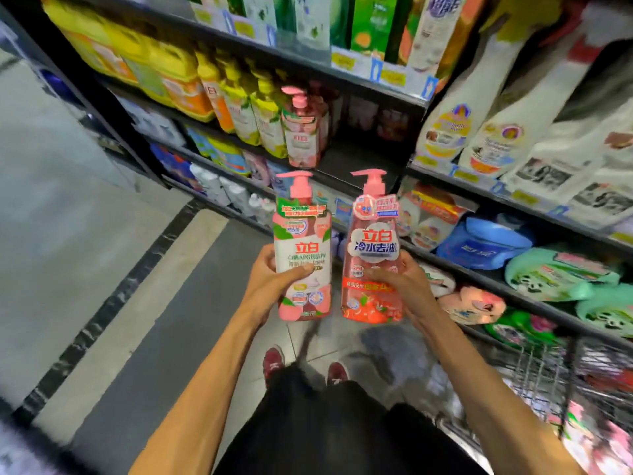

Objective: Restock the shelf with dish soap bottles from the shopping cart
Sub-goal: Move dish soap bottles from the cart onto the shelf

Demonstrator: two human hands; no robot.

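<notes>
My left hand (270, 282) grips a pink pump bottle with a white peach label (301, 241), held upright. My right hand (400, 282) grips a second pink pump bottle with a red-orange label (371, 248), also upright beside the first. Both bottles hang in front of the shelf, below its middle board (352, 173). On that board stands a matching pink pump bottle (301, 132), with a dark open gap to its right. The wire shopping cart (548, 375) is at lower right, holding more pink packages.
Yellow and orange detergent bottles (236, 97) line the middle board to the left of the pink one. White bags (513, 132) fill the shelf at right, refill pouches (555, 272) lie lower. The aisle floor (137, 303) stretches to the left. My red shoes show below.
</notes>
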